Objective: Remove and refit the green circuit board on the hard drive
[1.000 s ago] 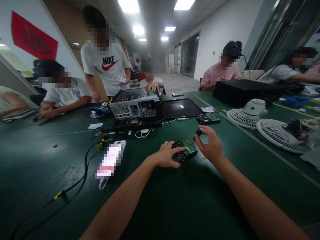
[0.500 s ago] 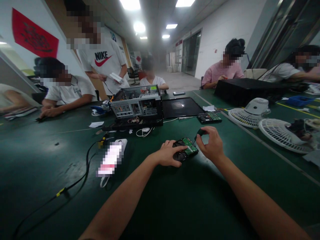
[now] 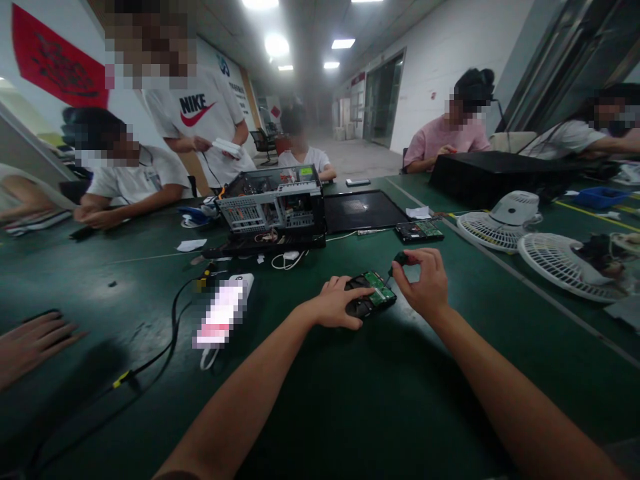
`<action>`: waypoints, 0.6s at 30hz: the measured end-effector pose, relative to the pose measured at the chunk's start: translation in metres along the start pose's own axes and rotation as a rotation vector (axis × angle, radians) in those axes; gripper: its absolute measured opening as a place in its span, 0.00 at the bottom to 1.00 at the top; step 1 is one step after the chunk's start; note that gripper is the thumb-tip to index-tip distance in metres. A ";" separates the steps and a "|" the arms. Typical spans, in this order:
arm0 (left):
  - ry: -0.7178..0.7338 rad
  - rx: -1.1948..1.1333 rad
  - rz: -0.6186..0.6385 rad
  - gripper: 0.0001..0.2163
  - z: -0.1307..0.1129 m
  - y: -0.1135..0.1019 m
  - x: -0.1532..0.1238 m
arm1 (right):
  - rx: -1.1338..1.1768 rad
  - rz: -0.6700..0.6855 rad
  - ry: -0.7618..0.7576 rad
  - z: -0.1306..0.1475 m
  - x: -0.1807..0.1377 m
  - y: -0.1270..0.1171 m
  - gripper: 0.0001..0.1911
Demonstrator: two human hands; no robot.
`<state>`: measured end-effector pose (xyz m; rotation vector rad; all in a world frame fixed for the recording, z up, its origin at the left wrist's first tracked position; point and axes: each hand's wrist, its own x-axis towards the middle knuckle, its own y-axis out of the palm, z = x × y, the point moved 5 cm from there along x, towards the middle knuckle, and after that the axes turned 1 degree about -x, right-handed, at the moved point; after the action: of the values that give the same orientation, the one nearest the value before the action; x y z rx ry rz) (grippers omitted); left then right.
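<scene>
A hard drive (image 3: 376, 288) with a green circuit board facing up lies on the green table in front of me. My left hand (image 3: 337, 303) steadies it from the left, thumb along the near side and index finger across the board. Pinched in the fingers of my right hand (image 3: 424, 279) is a small screwdriver (image 3: 399, 260) with a dark handle. Its thin shaft slants down to the right part of the board; I cannot make out the tip's exact contact.
An opened computer case (image 3: 273, 207) stands beyond, beside a black panel (image 3: 365, 208). Another hard drive (image 3: 419, 231) lies further back. White fan parts (image 3: 500, 223) are at right, a phone (image 3: 225, 310) at left. Another person's hand (image 3: 37, 343) reaches in at far left.
Another person's hand has come into view at the left edge. My right hand and screwdriver have shifted only slightly; my left hand stays on the hard drive. The view has tilted a little.
</scene>
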<state>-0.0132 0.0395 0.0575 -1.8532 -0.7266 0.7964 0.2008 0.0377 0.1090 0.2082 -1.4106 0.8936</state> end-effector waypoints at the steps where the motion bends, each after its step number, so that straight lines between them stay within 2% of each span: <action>1: 0.000 0.002 0.003 0.43 0.000 0.000 0.000 | 0.004 -0.010 0.001 -0.001 0.000 0.000 0.20; 11: 0.004 0.004 0.002 0.43 0.000 0.001 0.000 | 0.072 0.018 -0.053 0.001 0.000 0.001 0.19; 18: 0.015 -0.015 -0.013 0.42 0.000 0.001 0.001 | 0.032 0.016 0.005 -0.003 -0.002 0.000 0.20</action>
<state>-0.0130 0.0398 0.0565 -1.8646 -0.7361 0.7703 0.2032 0.0393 0.1066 0.2188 -1.3963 0.9295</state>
